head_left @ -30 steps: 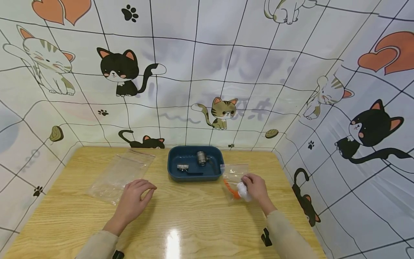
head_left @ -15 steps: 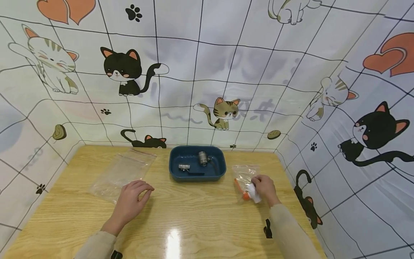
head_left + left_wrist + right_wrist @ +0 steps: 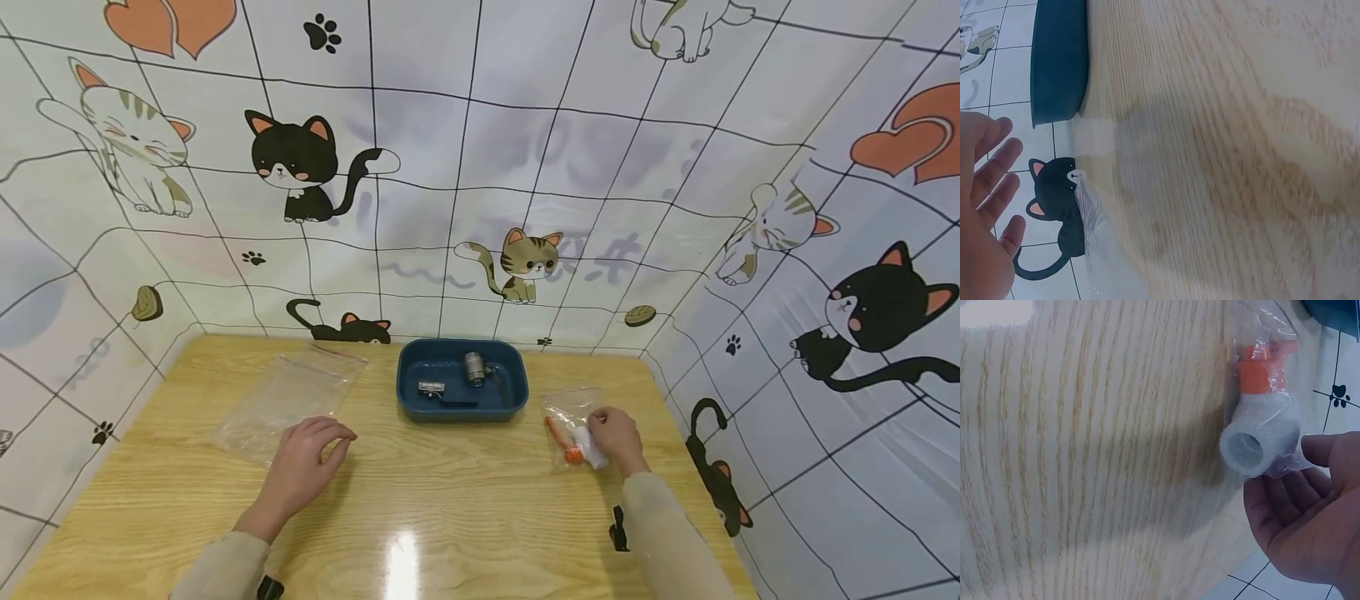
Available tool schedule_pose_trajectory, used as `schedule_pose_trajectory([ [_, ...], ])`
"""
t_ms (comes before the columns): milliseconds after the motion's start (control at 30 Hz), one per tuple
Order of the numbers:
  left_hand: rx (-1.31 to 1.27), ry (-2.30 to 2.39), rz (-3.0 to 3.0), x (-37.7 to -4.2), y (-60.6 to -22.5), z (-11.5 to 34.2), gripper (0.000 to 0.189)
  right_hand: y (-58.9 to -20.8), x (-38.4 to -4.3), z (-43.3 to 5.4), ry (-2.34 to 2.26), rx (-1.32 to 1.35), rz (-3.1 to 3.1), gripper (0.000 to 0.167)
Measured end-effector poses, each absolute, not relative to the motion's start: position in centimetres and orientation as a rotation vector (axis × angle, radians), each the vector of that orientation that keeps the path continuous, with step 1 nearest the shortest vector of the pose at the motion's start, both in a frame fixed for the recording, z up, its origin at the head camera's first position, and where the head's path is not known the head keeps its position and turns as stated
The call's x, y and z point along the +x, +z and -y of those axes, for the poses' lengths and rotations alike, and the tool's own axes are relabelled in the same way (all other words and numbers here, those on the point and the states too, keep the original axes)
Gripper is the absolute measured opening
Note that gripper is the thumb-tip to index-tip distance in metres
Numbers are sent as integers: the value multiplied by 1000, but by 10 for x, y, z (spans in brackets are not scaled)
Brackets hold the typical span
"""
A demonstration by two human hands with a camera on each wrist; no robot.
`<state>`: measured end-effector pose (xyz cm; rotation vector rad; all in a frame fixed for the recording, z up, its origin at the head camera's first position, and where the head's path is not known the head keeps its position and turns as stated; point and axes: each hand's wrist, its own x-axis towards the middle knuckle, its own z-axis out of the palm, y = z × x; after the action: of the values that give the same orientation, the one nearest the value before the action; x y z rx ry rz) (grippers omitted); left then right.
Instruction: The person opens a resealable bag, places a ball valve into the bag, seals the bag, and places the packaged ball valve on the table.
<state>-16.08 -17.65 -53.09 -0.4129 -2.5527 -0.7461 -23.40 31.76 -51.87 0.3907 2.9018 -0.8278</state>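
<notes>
On the right side of the table lies a clear zip bag [image 3: 570, 406] with a white plastic valve [image 3: 1266, 425] inside, which has an orange handle [image 3: 1261, 376]. My right hand [image 3: 617, 437] grips the bag's right side, thumb on one face and fingers beneath, close to the valve's body. My left hand [image 3: 311, 467] hovers over the left part of the table with loosely bent fingers and holds nothing. Just beyond it lies a flat clear bag [image 3: 292, 396], partly covered by the hand in the head view.
At the back middle stands a blue tray [image 3: 462, 414] holding a grey metal cylinder [image 3: 474, 369] and a small metal fitting with a dark lever [image 3: 431, 389]. Behind the wooden table [image 3: 442, 508] hangs a cat-print sheet [image 3: 420, 150].
My right hand has moved to the right with the bagged valve, away from the tray, and the bag now lies flatter on the table. My left hand has hardly moved.
</notes>
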Motion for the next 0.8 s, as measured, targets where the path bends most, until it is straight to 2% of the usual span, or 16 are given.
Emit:
schedule_pose_trajectory([
  [333,-410,-706,2623,-167,-528,182,11,-503,-241,-317,-735,441,-2993,56],
  [467,-413,-652,2668,-172,-527,188,13,-492,-247,-303,-758,317,-3046,58],
  [633,-413,-609,2741,-179,-523,194,19,-478,-250,-269,-726,128,-3122,53],
  [800,-405,-579,2837,-184,-523,198,26,-473,-247,-230,-587,-163,-3262,50],
])
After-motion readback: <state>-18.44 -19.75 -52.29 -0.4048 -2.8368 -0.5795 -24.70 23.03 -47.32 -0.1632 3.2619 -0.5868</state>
